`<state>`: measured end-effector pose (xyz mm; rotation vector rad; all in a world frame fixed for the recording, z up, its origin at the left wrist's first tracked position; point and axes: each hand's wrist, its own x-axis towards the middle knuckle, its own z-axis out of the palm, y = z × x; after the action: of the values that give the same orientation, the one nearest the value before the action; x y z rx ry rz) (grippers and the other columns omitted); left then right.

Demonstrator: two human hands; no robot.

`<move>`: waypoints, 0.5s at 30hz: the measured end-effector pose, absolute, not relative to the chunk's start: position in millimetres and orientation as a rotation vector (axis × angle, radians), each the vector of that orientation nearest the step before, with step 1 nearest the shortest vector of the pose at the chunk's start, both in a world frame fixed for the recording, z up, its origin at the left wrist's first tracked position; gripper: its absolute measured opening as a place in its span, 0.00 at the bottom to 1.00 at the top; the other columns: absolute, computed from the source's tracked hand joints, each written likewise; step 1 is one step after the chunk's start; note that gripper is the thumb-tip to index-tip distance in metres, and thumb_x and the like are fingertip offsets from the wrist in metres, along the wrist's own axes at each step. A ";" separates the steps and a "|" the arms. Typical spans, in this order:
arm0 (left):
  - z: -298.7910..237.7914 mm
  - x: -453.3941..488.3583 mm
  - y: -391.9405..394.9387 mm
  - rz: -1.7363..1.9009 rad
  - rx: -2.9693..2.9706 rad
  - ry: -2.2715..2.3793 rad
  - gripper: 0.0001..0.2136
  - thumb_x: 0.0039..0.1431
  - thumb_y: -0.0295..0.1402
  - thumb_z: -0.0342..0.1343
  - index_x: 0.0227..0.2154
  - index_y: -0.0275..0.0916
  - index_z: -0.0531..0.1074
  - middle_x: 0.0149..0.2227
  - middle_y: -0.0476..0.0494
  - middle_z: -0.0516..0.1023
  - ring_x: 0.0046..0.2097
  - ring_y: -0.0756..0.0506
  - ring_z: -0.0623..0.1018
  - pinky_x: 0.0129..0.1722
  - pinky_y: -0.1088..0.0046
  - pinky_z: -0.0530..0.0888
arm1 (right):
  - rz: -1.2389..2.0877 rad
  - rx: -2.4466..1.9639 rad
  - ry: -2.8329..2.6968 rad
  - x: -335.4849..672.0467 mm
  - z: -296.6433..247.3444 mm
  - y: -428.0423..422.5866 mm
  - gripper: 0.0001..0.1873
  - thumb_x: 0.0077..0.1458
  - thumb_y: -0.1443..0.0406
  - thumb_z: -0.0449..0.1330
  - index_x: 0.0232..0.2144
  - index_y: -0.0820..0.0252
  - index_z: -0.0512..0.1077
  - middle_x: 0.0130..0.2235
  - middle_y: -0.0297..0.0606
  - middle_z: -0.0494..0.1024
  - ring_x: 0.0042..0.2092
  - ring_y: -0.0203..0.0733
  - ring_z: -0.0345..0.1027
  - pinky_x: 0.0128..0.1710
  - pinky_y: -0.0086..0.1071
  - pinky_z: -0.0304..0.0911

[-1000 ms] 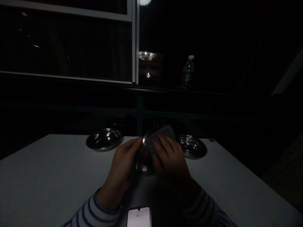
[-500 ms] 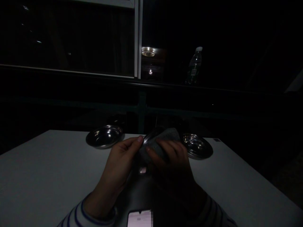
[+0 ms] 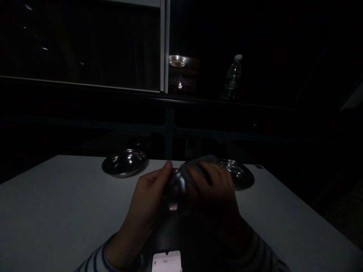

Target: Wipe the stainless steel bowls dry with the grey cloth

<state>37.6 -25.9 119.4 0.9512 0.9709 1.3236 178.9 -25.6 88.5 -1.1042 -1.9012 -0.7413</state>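
Note:
A shiny metal dish (image 3: 175,194) is held up over the middle of the table, dark and partly hidden by my hands. My left hand (image 3: 146,202) grips its left rim, the thumb on top. In my right hand (image 3: 217,192) is a grey cloth (image 3: 210,158), bunched under bent fingers and pressed against the dish's right side. Behind my right hand stand stacked metal dishes (image 3: 241,177), partly covered by it. Another metal dish (image 3: 124,162) sits at the far edge, beyond my left hand.
The white table (image 3: 70,200) spans the lower view. A lit phone (image 3: 166,261) lies near me, between my forearms. Past the table, a plastic bottle (image 3: 233,77) stands on a dark ledge by the window frame (image 3: 164,45). The room is very dim.
My right hand has shifted slightly right with the cloth, uncovering more of the dish's surface. The dish has turned in my left hand, which stays at its left rim.

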 end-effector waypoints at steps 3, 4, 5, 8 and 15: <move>119.6 38.8 -26.7 1.337 0.934 1.004 0.15 0.46 0.45 0.58 0.19 0.35 0.75 0.16 0.48 0.72 0.19 0.51 0.69 0.20 0.77 0.64 | -0.716 -1.121 -1.909 178.7 86.5 -26.4 0.16 0.58 0.61 0.48 0.45 0.58 0.69 0.46 0.45 0.70 0.46 0.49 0.60 0.44 0.44 0.56; 119.3 38.7 -26.6 1.340 0.931 1.014 0.15 0.47 0.45 0.57 0.19 0.36 0.75 0.16 0.49 0.71 0.19 0.51 0.69 0.19 0.77 0.64 | -0.731 -1.065 -1.949 176.6 84.7 -28.1 0.16 0.58 0.61 0.49 0.46 0.58 0.69 0.46 0.45 0.70 0.46 0.49 0.60 0.45 0.45 0.56; 119.1 38.5 -26.2 1.343 0.928 1.026 0.15 0.47 0.45 0.57 0.20 0.36 0.76 0.15 0.49 0.71 0.18 0.51 0.69 0.19 0.77 0.64 | -0.749 -0.999 -1.991 174.1 82.7 -30.0 0.17 0.58 0.61 0.49 0.47 0.57 0.68 0.46 0.44 0.70 0.47 0.48 0.59 0.46 0.46 0.55; 118.9 37.5 -24.9 1.354 0.928 1.067 0.16 0.47 0.45 0.56 0.21 0.36 0.76 0.15 0.50 0.71 0.18 0.51 0.68 0.20 0.77 0.64 | -0.758 -0.896 -2.042 170.0 80.6 -33.2 0.17 0.57 0.60 0.49 0.48 0.56 0.67 0.46 0.41 0.70 0.47 0.47 0.59 0.49 0.48 0.51; 120.1 38.6 -26.8 1.312 0.898 1.023 0.17 0.48 0.46 0.56 0.20 0.36 0.75 0.17 0.48 0.72 0.20 0.51 0.70 0.21 0.77 0.65 | -0.643 -1.110 -1.963 179.4 88.0 -28.5 0.17 0.58 0.61 0.48 0.47 0.59 0.67 0.47 0.44 0.69 0.47 0.49 0.59 0.44 0.44 0.55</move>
<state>38.6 -26.8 120.1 0.8975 1.0227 1.3119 179.4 -28.5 88.0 -1.1098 -1.9629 -0.6427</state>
